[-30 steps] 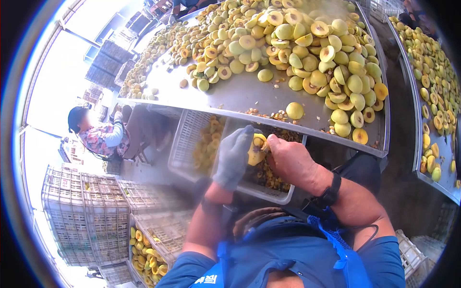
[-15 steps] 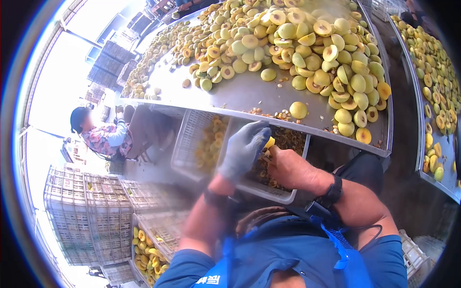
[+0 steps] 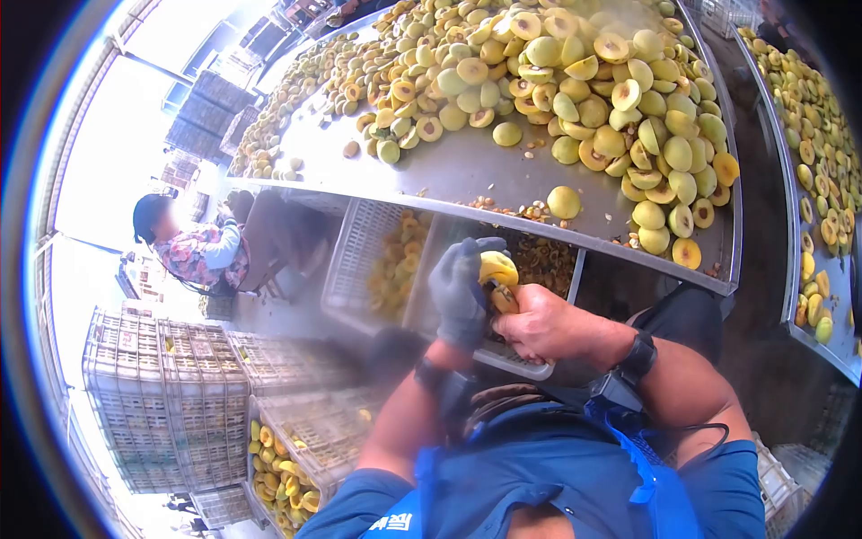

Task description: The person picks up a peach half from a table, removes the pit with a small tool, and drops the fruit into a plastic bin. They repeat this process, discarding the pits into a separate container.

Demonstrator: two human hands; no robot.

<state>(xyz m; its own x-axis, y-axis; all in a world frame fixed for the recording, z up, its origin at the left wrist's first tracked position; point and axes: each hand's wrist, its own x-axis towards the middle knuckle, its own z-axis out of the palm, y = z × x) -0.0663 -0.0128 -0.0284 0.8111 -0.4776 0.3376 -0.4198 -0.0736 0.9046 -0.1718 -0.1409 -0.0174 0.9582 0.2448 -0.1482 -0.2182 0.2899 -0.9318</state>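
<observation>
In the head view my left hand (image 3: 456,292), in a grey glove, is closed around a yellow peach half (image 3: 496,267). My bare right hand (image 3: 546,322) is closed on a small tool (image 3: 505,298), whose brownish end meets the fruit; its exact kind is not clear. Both hands are held above a crate (image 3: 512,362) of brown pits and scraps (image 3: 546,260). Beside it, to the left, stands a white crate (image 3: 346,269) with yellow peach pieces (image 3: 400,260) in it.
A metal table (image 3: 431,175) ahead bears a large heap of halved peaches (image 3: 539,85). Another fruit-laden table (image 3: 790,260) is at the right. Stacked crates (image 3: 166,395) stand at the left, near a crate of yellow pieces (image 3: 283,481). A seated person (image 3: 202,247) works beyond them.
My left hand has turned more upright and moved slightly down, so more of the peach half shows. The tool in my right hand has come into view against the fruit.
</observation>
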